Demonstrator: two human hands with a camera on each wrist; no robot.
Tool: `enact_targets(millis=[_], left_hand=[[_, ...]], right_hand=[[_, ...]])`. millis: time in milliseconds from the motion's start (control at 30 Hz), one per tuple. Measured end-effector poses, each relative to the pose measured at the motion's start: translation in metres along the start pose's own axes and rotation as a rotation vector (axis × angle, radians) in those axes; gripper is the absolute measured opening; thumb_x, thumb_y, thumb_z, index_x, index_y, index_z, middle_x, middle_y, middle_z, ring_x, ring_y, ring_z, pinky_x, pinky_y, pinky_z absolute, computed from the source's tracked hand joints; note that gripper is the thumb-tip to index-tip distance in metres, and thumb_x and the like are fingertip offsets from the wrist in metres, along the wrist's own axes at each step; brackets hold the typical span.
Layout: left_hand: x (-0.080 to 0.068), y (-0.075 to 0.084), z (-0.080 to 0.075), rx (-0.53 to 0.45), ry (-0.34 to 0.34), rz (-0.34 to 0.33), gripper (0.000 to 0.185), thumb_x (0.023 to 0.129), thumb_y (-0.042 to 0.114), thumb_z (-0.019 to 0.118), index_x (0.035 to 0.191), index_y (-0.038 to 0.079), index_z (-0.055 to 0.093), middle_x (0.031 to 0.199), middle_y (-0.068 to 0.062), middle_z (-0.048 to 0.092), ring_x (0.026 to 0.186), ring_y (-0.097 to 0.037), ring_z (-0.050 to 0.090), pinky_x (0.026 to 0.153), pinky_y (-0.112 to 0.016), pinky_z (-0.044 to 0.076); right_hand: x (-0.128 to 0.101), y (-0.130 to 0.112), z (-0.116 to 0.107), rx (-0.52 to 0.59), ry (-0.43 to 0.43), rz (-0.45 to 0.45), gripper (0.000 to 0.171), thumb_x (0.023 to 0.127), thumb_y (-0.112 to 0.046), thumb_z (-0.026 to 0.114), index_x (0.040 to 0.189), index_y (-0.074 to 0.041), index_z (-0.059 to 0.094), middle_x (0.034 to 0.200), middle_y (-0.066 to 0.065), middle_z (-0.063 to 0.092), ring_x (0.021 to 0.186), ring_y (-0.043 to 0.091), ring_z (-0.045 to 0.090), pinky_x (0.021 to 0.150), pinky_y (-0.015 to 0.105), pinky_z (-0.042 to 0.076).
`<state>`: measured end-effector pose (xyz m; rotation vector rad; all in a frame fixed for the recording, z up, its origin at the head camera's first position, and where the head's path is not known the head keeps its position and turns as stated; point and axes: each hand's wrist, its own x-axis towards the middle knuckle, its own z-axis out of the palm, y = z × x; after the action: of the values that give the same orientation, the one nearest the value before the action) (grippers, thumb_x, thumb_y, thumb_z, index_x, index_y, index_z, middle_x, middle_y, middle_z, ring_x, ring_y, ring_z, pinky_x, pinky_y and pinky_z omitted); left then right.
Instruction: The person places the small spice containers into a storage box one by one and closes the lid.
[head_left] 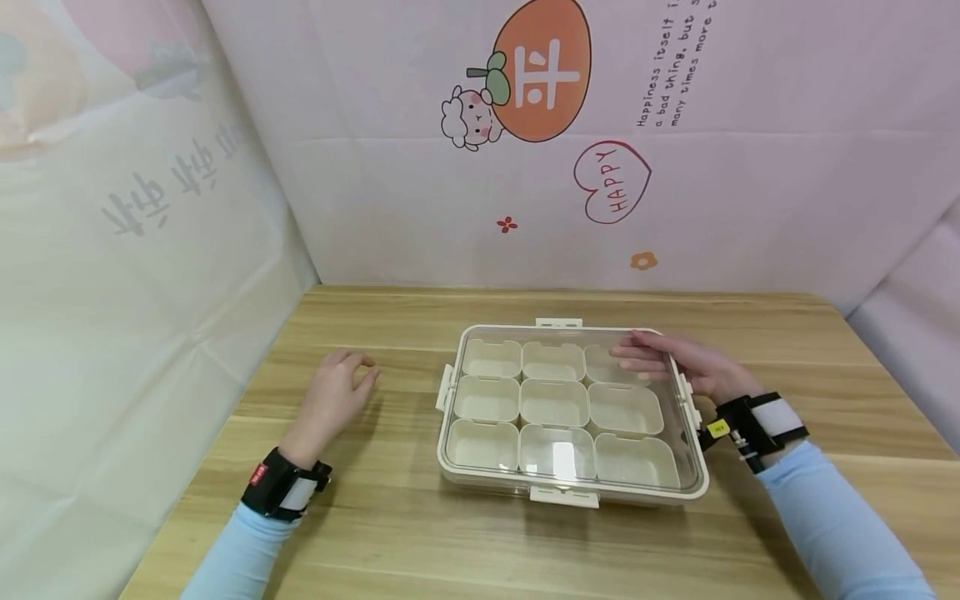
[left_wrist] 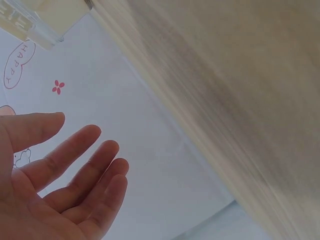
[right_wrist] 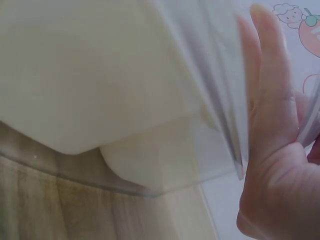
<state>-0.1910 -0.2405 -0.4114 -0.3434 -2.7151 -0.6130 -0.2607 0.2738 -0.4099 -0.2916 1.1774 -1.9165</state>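
the storage box sits flat on the wooden table, near its middle, with nine cream compartments visible under the clear lid. the right hand lies on the far right corner of the lid, fingers straight and close together, flat on the plastic. the left hand rests on the table well apart from the box, fingers loosely curled, holding nothing. judged step: securing or releasing the lid. keep the right palm flat for even pressure. bring the left hand to the left side latch so the box does not slide. work the latches one side at a time.
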Motion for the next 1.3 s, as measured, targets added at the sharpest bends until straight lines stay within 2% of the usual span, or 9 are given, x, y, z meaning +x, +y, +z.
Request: enact_targets(millis=[133,300,533,700,833,933,1100,1200,1300], left_hand=[[0.0,0.0,0.0,-0.001,-0.004,-0.01,0.02,0.09,0.019,0.063,0.098,0.002,0.067,0.107,-0.019,0.064,0.105,-0.035,0.056,0.088,-0.05,0.047],[-0.001,-0.001,0.001,0.002,-0.009,-0.012,0.019,0.09,0.019,0.063,0.097,0.002,0.068,0.108,-0.018,0.064,0.105,-0.035,0.056,0.088,-0.05,0.047],[-0.001,0.001,0.002,-0.004,-0.019,-0.017,0.019,0.089,0.019,0.064,0.098,0.003,0.068,0.109,-0.018,0.063,0.106,-0.035,0.056,0.089,-0.05,0.047],[-0.002,0.002,0.003,-0.005,-0.019,-0.019,0.018,0.09,0.019,0.064,0.098,0.003,0.068,0.109,-0.017,0.063,0.107,-0.035,0.056,0.09,-0.05,0.046],[-0.001,0.002,0.004,-0.005,-0.018,-0.015,0.018,0.09,0.019,0.063,0.097,0.003,0.068,0.108,-0.017,0.063,0.106,-0.034,0.056,0.089,-0.05,0.046],[-0.001,0.003,0.004,-0.008,-0.015,-0.011,0.018,0.09,0.018,0.063,0.097,0.003,0.068,0.107,-0.018,0.063,0.105,-0.034,0.056,0.088,-0.049,0.046],[-0.002,0.005,0.004,-0.009,-0.015,-0.009,0.019,0.091,0.019,0.062,0.097,0.003,0.068,0.106,-0.018,0.063,0.104,-0.035,0.056,0.088,-0.049,0.046],[-0.002,0.005,0.004,-0.01,-0.018,-0.009,0.019,0.091,0.019,0.062,0.097,0.003,0.068,0.106,-0.018,0.063,0.104,-0.035,0.056,0.088,-0.05,0.046],[-0.003,0.005,0.004,-0.014,-0.024,-0.011,0.019,0.091,0.019,0.062,0.098,0.003,0.068,0.107,-0.018,0.063,0.105,-0.035,0.056,0.089,-0.049,0.045]], right_hand=[[0.0,0.001,0.0,0.001,-0.019,-0.001,0.048,0.106,-0.02,0.017,0.121,-0.008,0.061,0.121,0.007,0.065,0.107,0.018,0.064,0.077,0.024,0.054],[-0.001,0.003,0.002,-0.025,0.006,0.0,0.043,0.106,-0.02,0.02,0.121,-0.009,0.058,0.122,0.007,0.064,0.106,0.017,0.064,0.077,0.024,0.053],[0.0,0.005,0.002,-0.074,0.147,0.019,0.034,0.105,-0.022,0.029,0.111,-0.009,0.059,0.111,0.009,0.069,0.1,0.016,0.068,0.078,0.024,0.054],[0.002,0.007,0.005,-0.153,0.253,0.011,0.028,0.103,-0.024,0.036,0.106,-0.01,0.06,0.103,0.007,0.072,0.096,0.014,0.069,0.079,0.025,0.054],[0.004,0.008,0.01,-0.262,0.368,-0.004,0.029,0.101,-0.029,0.041,0.104,-0.008,0.061,0.095,0.004,0.073,0.09,0.011,0.07,0.075,0.023,0.055],[0.005,0.01,0.014,-0.371,0.466,-0.022,0.037,0.1,-0.034,0.044,0.11,0.0,0.054,0.087,0.001,0.073,0.083,0.008,0.07,0.071,0.021,0.055],[0.007,0.013,0.02,-0.658,0.615,-0.067,0.062,0.098,-0.043,0.044,0.123,0.014,0.041,0.076,-0.002,0.069,0.068,0.005,0.067,0.063,0.021,0.055],[0.008,0.013,0.022,-0.838,0.681,-0.093,0.062,0.098,-0.045,0.043,0.12,0.014,0.043,0.071,0.0,0.065,0.06,0.008,0.063,0.056,0.026,0.054],[0.008,0.012,0.023,-0.934,0.724,-0.102,0.058,0.098,-0.044,0.042,0.117,0.01,0.042,0.066,0.003,0.061,0.052,0.013,0.059,0.05,0.029,0.051]])
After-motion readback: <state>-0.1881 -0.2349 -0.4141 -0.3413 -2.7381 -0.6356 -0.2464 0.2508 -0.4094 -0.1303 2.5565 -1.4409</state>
